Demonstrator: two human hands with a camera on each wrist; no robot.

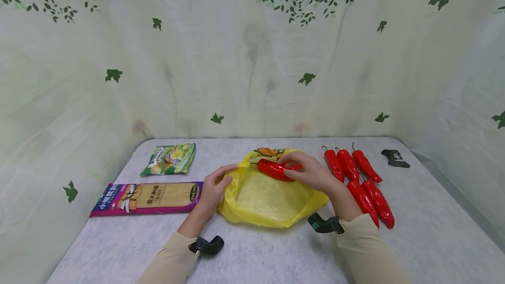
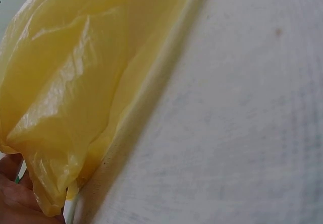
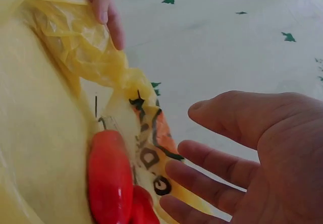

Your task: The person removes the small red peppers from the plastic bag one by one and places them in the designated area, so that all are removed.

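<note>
A yellow plastic bag [image 1: 272, 200] lies with its mouth spread wide on the table. My left hand [image 1: 215, 189] holds the bag's left rim; in the left wrist view only part of that hand [image 2: 20, 199] shows beside the hanging yellow plastic. Inside the bag lies a red chili pepper [image 1: 272, 170], and the right wrist view shows a second pepper [image 3: 144, 206] beside it. Over the bag's far right side is my right hand [image 1: 309, 172]. Its fingers are spread, with the thumb apart, and nothing is between them in the right wrist view.
Several red chili peppers [image 1: 349, 165] lie right of the bag. A small black packet [image 1: 395, 158] sits at the far right corner. On the left are a green snack packet [image 1: 169, 159] and a long purple noodle pack [image 1: 158, 198]. A patterned curtain [image 1: 252, 78] hangs behind the table.
</note>
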